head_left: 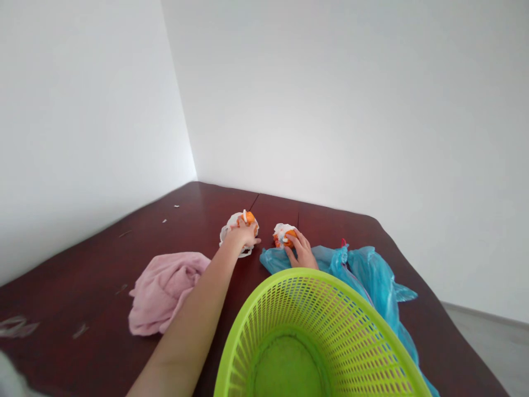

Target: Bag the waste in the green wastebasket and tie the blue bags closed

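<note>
Beneath the left hand [248, 236], a crumpled white bundle [228, 227] with orange parts is touched by curved fingers, and the thumb is held out to the side; whether anything is gripped cannot be told, as the fingertips are partly hidden. Just to the right, a second white bundle [282, 229] is covered in part by the right hand [303, 253]. An orange piece [290, 235] of it is met by those fingers, which are bent over it with the thumb set apart; whether it is pinched cannot be made out. Around and right of the right fingers, a crumpled blue bag [374, 273] is spread. Nearer than both sets of fingers, a lime-green basket [301, 272] with slotted walls is seen, by which the right forearm is hidden. Left of and nearer than the left fingers, a pink cloth [165, 289] is bunched beside the forearm. Both bundles are carried by a dark red surface [185, 220]. Farther left of the fingers, small pale scraps [177, 206] are scattered; beyond them all, the surface is bordered by white walls [330, 110].
</note>
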A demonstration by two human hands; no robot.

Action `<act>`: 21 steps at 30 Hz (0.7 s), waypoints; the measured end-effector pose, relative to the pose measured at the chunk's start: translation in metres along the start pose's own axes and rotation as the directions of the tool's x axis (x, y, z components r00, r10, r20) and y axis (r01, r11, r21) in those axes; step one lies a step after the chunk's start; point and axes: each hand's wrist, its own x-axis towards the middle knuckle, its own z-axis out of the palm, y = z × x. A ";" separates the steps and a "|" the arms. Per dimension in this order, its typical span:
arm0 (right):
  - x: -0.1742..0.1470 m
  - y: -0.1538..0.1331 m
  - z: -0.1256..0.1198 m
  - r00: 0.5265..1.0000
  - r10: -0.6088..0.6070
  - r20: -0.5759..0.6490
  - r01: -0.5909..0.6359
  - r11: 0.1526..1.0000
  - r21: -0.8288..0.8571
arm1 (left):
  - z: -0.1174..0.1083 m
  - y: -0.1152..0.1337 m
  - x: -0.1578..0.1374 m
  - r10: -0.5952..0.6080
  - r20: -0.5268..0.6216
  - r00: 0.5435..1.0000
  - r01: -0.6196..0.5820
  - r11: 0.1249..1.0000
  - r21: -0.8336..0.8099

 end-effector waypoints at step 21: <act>-0.001 0.017 0.001 0.997 -0.004 -0.074 0.013 0.993 0.120 | 0.062 0.040 0.001 0.173 -0.172 0.970 -0.224 0.911 -0.346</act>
